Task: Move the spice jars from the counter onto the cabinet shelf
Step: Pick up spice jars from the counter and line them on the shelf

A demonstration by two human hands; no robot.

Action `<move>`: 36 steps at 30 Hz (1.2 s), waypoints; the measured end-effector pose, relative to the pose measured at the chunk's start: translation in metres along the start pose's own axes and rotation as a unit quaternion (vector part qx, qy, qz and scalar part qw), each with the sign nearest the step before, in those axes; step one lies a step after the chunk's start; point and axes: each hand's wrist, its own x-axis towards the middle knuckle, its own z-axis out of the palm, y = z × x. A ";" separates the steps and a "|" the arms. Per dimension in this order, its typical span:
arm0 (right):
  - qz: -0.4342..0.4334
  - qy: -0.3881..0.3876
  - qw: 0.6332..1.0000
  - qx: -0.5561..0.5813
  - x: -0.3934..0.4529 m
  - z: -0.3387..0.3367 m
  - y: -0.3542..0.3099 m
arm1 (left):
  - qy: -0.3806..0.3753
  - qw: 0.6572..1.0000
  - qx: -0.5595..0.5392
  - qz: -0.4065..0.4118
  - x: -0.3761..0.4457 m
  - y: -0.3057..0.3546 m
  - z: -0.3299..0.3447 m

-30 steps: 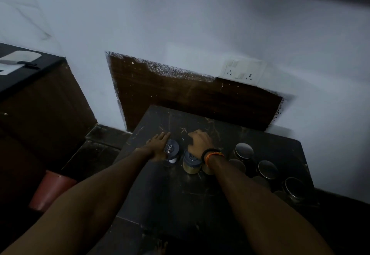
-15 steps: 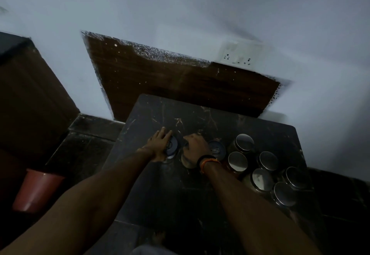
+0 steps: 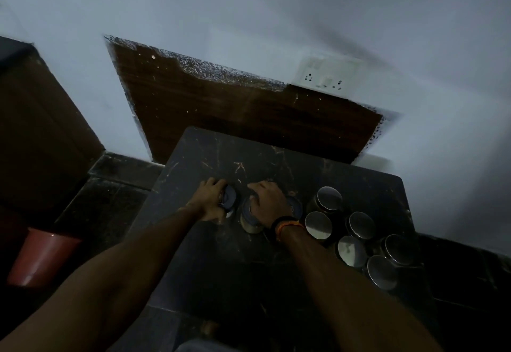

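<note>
Nearest: both my forearms reach forward over the dark counter. A black and orange band sits on my right wrist.

Left hand: fingers curled round the side of a dark-lidded jar, gripping it. The jar looks seated on the counter, though the dim light makes that uncertain.

Right hand: laid over the top of a second jar, fingers bent down over its lid; I read this as a grip. A third lid shows just past the knuckles; whether my fingers also touch it, I cannot tell.

To the right, near my wrist: six steel-lidded jars stand upright in a tight cluster on the counter.

Further: bare counter, then a brown wood panel on the wall, with a socket plate above it. Red bin on the floor at left.

Progress, as judged: no cabinet shelf is in view, so I cannot count any jars already stored. Nine jars are on the counter, at most two of them in hand. The job appears to be at an early pick-up stage; lifting, carrying and shelving are left for every jar seen here.
</note>
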 end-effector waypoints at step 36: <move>-0.122 0.178 0.920 0.329 0.032 -0.161 -0.019 | 0.160 0.917 -0.331 0.152 -0.015 0.159 -0.209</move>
